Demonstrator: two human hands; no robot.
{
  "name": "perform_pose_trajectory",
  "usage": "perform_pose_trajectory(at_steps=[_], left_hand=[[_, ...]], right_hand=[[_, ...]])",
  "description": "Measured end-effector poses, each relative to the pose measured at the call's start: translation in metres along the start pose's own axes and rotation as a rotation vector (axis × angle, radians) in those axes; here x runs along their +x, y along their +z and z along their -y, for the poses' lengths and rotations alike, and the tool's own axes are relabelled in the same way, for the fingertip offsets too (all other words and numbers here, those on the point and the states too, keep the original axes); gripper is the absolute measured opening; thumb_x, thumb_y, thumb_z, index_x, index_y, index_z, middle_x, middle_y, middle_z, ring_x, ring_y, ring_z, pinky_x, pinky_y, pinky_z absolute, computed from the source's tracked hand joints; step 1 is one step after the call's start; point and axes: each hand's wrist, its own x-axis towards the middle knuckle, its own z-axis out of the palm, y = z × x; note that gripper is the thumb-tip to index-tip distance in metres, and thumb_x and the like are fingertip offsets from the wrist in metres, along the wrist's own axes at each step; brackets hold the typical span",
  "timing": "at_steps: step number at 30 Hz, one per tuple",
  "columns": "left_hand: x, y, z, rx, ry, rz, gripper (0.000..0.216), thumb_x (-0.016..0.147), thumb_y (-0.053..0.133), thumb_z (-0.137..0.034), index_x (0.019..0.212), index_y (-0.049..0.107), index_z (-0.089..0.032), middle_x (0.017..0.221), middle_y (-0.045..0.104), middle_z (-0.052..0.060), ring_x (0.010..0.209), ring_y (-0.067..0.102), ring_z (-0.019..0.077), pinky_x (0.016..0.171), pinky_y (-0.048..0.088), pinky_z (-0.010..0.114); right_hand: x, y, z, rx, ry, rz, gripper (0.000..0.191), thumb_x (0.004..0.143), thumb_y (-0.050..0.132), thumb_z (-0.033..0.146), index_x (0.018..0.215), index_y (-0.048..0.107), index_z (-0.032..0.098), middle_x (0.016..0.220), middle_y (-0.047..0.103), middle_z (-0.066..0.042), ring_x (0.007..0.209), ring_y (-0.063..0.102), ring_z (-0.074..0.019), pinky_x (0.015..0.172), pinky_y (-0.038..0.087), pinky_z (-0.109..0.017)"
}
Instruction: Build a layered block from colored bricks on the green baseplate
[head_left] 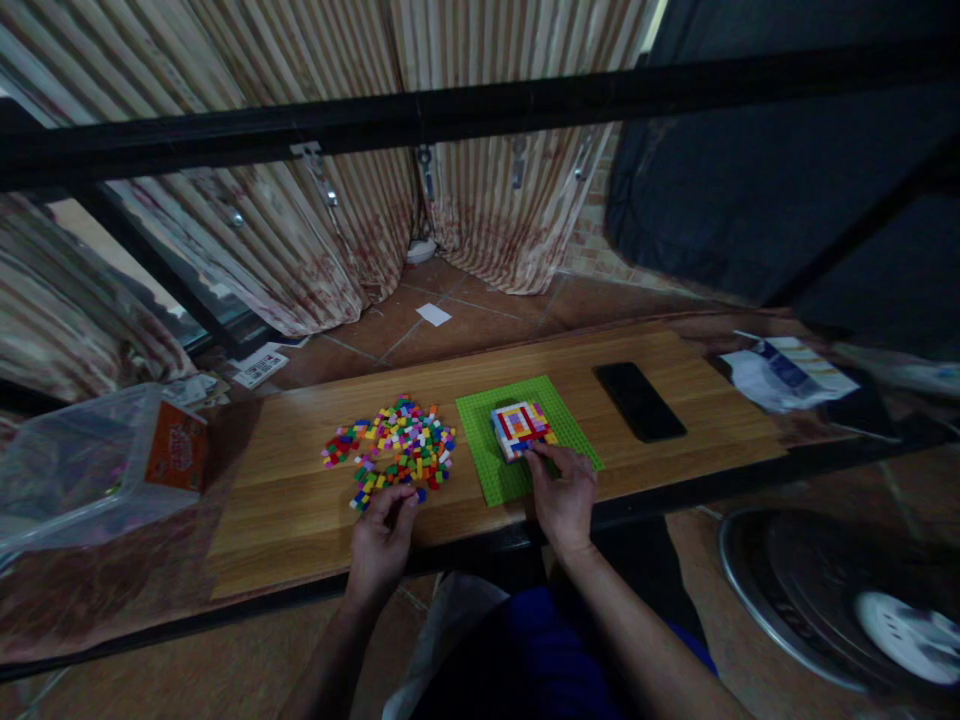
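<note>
My left hand (384, 535) is closed in a pinch at the near edge of a loose heap of small coloured building bricks (409, 430). A blue brick (421, 495) shows at its fingertips. On a green studded baseplate (480, 440) sits a squarish brick build (517, 425), white at the sides with red, yellow, orange and purple pieces on top. My right hand (562, 490) reaches over the baseplate, its thumb and fingers drawn together at the near edge of the build. Whatever is between those fingertips is hidden.
A black phone (640, 400) lies on the wooden board (277, 500), right of the baseplate. A clear plastic box (90, 470) with an orange label stands at the left. Papers and packaging (787, 370) lie at the far right. A dark metal rail (465, 105) crosses behind.
</note>
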Motion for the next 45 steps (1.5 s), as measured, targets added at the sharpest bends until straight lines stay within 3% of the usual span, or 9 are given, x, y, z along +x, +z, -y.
perform_pose_trajectory(at_steps=[26,35,40,45], left_hand=[[0.0,0.002,0.003,0.062,0.041,0.001,0.026,0.082,0.057,-0.041,0.094,0.065,-0.02,0.091,0.07,0.006,0.087,0.065,0.0202,0.084,0.05,0.035],[-0.001,0.003,-0.001,0.102,0.046,-0.018,0.024,0.083,0.057,-0.041,0.093,0.066,-0.021,0.09,0.069,0.004,0.086,0.065,0.0196,0.084,0.051,0.033],[-0.001,0.004,0.001,0.109,0.044,-0.009,0.024,0.083,0.056,-0.041,0.094,0.066,-0.021,0.091,0.069,0.004,0.085,0.065,0.0192,0.082,0.051,0.032],[-0.002,0.004,0.0,0.116,0.051,-0.008,0.024,0.084,0.056,-0.041,0.093,0.066,-0.021,0.091,0.069,0.004,0.085,0.064,0.0188,0.081,0.051,0.031]], right_hand=[[0.004,-0.01,0.001,-0.04,-0.043,0.127,0.031,0.088,0.056,0.042,0.098,0.07,0.018,0.094,0.071,-0.01,0.092,0.063,-0.0239,0.083,0.047,-0.04],[0.016,-0.018,0.001,0.033,-0.038,0.027,0.029,0.091,0.051,0.039,0.093,0.07,0.017,0.087,0.068,-0.008,0.082,0.062,-0.0201,0.076,0.048,-0.035],[0.032,-0.013,0.003,-0.18,-0.108,-0.046,0.034,0.088,0.054,0.043,0.104,0.068,0.017,0.109,0.062,-0.014,0.105,0.053,-0.0278,0.09,0.041,-0.047],[0.036,-0.001,0.002,-0.252,-0.09,0.015,0.043,0.087,0.052,0.044,0.119,0.06,0.017,0.128,0.051,-0.019,0.116,0.045,-0.0332,0.092,0.037,-0.054]])
